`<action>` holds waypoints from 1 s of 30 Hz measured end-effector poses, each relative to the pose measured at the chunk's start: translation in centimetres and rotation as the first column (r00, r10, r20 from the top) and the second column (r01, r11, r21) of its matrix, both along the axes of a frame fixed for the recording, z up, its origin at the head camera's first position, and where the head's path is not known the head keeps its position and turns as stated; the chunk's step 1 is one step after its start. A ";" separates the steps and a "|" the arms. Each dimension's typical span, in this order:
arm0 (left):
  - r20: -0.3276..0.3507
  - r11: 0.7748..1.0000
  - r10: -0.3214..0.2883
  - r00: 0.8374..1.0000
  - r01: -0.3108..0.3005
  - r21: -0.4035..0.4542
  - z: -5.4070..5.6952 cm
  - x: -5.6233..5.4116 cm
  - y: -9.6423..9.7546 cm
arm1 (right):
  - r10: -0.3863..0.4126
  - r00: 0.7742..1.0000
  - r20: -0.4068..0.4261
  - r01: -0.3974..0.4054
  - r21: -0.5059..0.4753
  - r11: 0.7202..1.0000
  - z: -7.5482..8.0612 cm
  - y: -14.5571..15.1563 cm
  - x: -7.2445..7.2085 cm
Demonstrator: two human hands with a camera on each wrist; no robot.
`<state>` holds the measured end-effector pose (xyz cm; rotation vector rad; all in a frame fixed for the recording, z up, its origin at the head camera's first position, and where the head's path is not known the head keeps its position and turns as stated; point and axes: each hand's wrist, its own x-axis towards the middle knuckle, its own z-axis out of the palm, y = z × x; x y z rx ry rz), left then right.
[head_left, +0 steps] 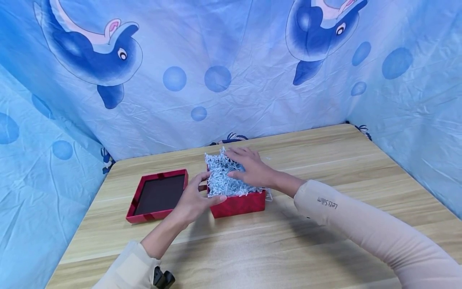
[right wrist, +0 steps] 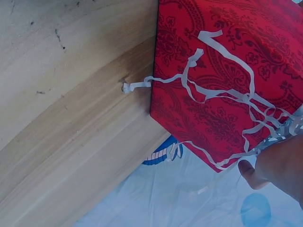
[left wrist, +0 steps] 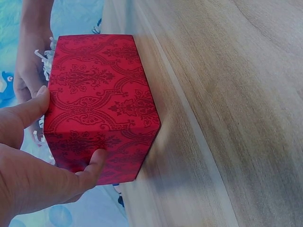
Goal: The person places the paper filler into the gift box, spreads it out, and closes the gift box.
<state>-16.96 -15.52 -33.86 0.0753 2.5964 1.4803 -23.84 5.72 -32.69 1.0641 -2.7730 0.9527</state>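
Observation:
A red patterned box (head_left: 238,206) stands on the table, heaped with pale shredded paper (head_left: 224,182). My left hand (head_left: 192,201) holds the box at its near left corner. In the left wrist view its thumb lies at the rim, with the fingers bent against the side of the box (left wrist: 94,85). Over the far right part of the filling, my right hand (head_left: 252,169) rests on the shredded paper with its fingers spread. In the right wrist view, loose paper strands (right wrist: 229,92) hang down the outside of the box, and most of that hand is out of frame.
Left of the box lies a shallow red lid (head_left: 160,194), its dark inside facing up. A blue dolphin-print curtain (head_left: 245,108) hangs behind the wooden table (head_left: 252,249) and along its sides.

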 end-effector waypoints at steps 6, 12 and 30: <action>0.004 1.000 -0.005 1.000 0.005 -0.011 -0.1 0.0 0.0 | 0.052 0.997 -0.057 -0.045 0.125 0.991 -0.2 0.0 -0.2; 0.006 1.000 -0.009 1.000 0.009 -0.006 -0.1 0.0 0.0 | 0.088 0.996 -0.020 -0.079 0.276 0.958 -0.2 -0.2 -0.1; 0.018 1.000 -0.010 1.000 0.009 0.027 -0.1 0.0 -0.1 | 0.103 0.989 0.106 -0.147 0.637 0.757 -0.4 -2.3 -0.6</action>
